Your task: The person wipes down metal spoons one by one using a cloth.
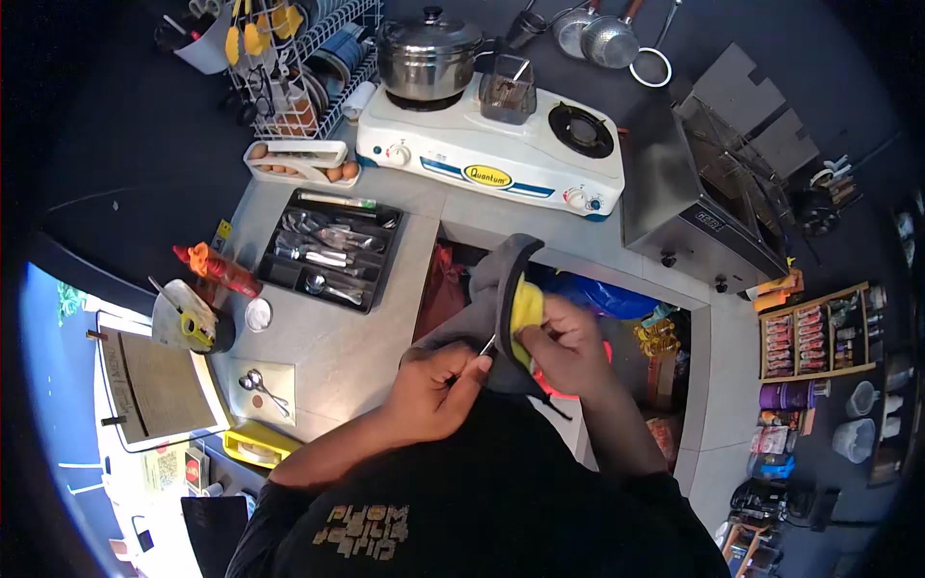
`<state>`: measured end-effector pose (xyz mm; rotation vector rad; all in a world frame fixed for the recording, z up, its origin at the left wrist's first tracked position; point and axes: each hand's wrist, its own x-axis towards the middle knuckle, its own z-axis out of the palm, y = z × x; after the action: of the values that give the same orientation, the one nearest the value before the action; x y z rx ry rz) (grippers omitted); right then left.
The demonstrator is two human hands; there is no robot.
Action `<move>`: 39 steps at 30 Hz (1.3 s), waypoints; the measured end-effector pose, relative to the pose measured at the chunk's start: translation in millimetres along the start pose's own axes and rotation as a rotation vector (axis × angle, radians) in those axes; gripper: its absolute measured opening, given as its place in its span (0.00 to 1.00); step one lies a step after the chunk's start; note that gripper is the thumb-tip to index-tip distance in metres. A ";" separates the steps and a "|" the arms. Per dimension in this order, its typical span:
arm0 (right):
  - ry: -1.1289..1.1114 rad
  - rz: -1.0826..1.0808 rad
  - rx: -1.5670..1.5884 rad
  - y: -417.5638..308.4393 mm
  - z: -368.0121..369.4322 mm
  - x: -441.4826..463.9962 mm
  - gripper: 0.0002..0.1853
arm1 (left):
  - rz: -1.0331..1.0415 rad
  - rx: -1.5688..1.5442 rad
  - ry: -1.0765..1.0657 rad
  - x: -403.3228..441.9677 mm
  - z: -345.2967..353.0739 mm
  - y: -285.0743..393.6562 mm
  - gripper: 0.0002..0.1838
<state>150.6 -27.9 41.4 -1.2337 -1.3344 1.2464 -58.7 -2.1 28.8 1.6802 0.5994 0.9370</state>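
My left hand [438, 390] is closed on a thin metal utensil [488, 344], pinched between thumb and fingers; most of the utensil is hidden. My right hand [568, 352] is closed on a yellow cloth [526, 306], just right of the utensil's visible end. A dark grey cloth with a black edge [496, 289] hangs around and behind the yellow cloth, between the two hands. On the counter at the left, a black cutlery tray [378, 286] holds several spoons and forks. Further down, spoons [262, 387] lie on a pale square mat.
A white two-burner stove [453, 164] bears a steel pot [429, 58]. A steel toaster oven [674, 193] stands right of it. An egg holder [299, 159], a red bottle [226, 272] and a tub [183, 318] are at the left. Below the hands is an open counter recess.
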 end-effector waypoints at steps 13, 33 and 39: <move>0.243 -0.271 0.343 1.7 33.5 12.2 0.11 | 0.064 0.122 0.059 -35.7 -3.2 7.0 0.12; 0.163 -0.152 -0.104 30.5 26.7 -24.3 0.09 | 0.005 0.204 0.021 -35.2 16.3 15.7 0.13; 0.244 -0.221 0.085 20.2 43.5 -20.7 0.05 | -0.048 0.219 -0.002 -39.0 20.7 7.5 0.10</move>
<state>111.1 -52.7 18.0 -1.1065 -1.1904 0.9546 -64.2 -46.1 22.3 1.8514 0.7595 0.8597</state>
